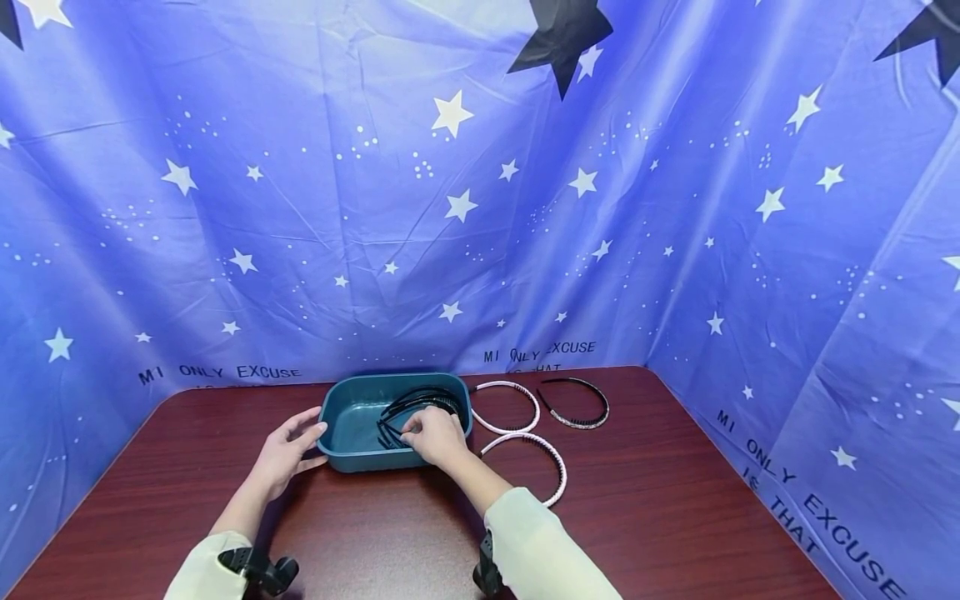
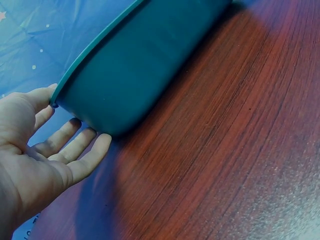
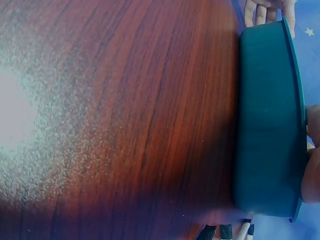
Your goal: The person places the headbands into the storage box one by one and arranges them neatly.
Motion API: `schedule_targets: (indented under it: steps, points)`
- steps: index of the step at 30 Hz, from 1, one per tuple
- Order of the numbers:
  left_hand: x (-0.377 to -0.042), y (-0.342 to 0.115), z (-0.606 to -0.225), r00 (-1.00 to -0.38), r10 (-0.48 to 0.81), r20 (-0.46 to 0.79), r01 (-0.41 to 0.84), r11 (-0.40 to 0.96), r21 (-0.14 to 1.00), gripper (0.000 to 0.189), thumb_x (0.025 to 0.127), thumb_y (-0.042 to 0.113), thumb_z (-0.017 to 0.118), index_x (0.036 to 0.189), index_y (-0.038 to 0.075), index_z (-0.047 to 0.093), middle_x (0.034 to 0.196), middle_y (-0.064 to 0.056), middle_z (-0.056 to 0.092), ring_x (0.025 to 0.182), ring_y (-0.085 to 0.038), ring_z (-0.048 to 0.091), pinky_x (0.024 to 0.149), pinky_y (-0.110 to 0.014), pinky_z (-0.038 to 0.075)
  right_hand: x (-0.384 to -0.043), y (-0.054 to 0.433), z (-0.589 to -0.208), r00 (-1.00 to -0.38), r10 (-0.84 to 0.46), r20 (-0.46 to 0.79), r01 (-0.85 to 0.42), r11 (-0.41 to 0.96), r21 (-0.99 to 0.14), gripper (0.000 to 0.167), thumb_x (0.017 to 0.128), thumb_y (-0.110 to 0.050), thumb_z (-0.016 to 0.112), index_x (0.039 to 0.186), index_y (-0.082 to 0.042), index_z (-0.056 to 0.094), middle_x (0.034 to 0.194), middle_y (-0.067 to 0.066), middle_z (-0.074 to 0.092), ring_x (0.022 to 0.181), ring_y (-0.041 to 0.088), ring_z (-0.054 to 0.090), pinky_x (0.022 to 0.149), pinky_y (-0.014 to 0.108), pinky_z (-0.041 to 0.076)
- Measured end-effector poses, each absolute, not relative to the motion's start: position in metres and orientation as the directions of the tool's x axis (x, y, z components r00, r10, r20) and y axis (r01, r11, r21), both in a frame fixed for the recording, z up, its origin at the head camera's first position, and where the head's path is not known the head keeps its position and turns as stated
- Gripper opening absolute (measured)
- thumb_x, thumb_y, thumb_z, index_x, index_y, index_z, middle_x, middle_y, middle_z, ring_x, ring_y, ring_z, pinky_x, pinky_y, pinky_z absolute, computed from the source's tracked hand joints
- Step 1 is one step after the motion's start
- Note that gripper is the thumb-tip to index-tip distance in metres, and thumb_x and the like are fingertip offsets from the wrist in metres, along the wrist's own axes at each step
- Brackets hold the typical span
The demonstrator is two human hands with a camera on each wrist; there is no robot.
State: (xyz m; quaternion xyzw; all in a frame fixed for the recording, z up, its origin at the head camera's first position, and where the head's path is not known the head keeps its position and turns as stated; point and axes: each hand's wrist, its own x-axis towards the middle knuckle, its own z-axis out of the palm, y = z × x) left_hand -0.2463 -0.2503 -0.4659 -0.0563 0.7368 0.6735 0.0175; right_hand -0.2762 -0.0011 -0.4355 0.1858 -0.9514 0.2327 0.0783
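Observation:
A dark teal basin (image 1: 375,461) stands toward the back of the table with several black headbands (image 1: 397,407) heaped in its right half. My right hand (image 1: 438,435) reaches over the front rim and pinches a black headband inside; the basin wall hides most of this hand in the right wrist view. At the basin's left end is my left hand (image 1: 281,457), its thumb at the rim and its fingertips (image 2: 104,141) against the outer wall, fingers spread and fairly straight.
Right of the basin lie two white headbands, one farther back (image 1: 537,412) and one nearer (image 1: 564,477) beside my right forearm. A black headband with a glittery band (image 1: 588,425) lies farther right. A blue star-printed curtain (image 1: 405,250) hangs behind the brown table (image 1: 652,500).

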Motion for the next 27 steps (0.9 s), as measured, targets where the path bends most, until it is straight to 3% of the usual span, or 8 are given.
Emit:
schedule_targets:
  steps: [5,8,13,27]
  points:
    - [-0.2453,-0.2501,-0.4647,-0.993,-0.059,-0.105,-0.111,0.09,0.99,0.066,0.094,0.038,0.054,0.146,0.008,0.026,0.135,-0.019,0.035,0.122,-0.038,0.042,0.086,-0.042,0.055,-0.2742,-0.0013,-0.4332,-0.919,-0.319,0.232,-0.39,0.815,-0.429,0.006,0.079,-0.029,0.073,0.082,-0.025,0.075,0.077,-0.009,0.065,0.097,0.013,0.059,0.09,0.042,0.045]
    - [-0.2449,-0.2498,-0.4638,-0.992,-0.063,-0.105,-0.11,0.089,0.99,0.065,0.094,0.037,0.054,0.146,0.008,0.027,0.133,-0.018,0.037,0.119,-0.035,0.044,0.087,-0.042,0.055,-0.2739,-0.0013,-0.4324,-0.916,-0.325,0.235,-0.397,0.815,-0.421,0.006,0.08,-0.03,0.073,0.082,-0.025,0.075,0.079,-0.009,0.065,0.103,0.014,0.058,0.086,0.038,0.046]
    - [-0.245,-0.2497,-0.4637,-0.993,-0.063,-0.104,-0.109,0.094,0.99,0.064,0.095,0.035,0.053,0.147,0.008,0.026,0.131,-0.017,0.038,0.117,-0.032,0.047,0.087,-0.043,0.055,-0.2744,-0.0006,-0.4312,-0.912,-0.333,0.238,-0.405,0.819,-0.407,0.006,0.079,-0.03,0.073,0.082,-0.025,0.075,0.079,-0.01,0.062,0.085,0.008,0.056,0.07,0.024,0.045]
    - [-0.246,-0.2497,-0.4642,-0.991,-0.06,-0.116,-0.122,0.102,0.987,0.066,0.094,0.039,0.054,0.146,0.008,0.027,0.135,-0.019,0.036,0.12,-0.034,0.046,0.086,-0.042,0.055,-0.2758,0.0025,-0.4307,-0.912,-0.332,0.24,-0.408,0.786,-0.464,0.009,0.079,-0.028,0.074,0.085,-0.022,0.074,0.081,-0.006,0.058,0.078,0.008,0.053,0.063,0.018,0.043]
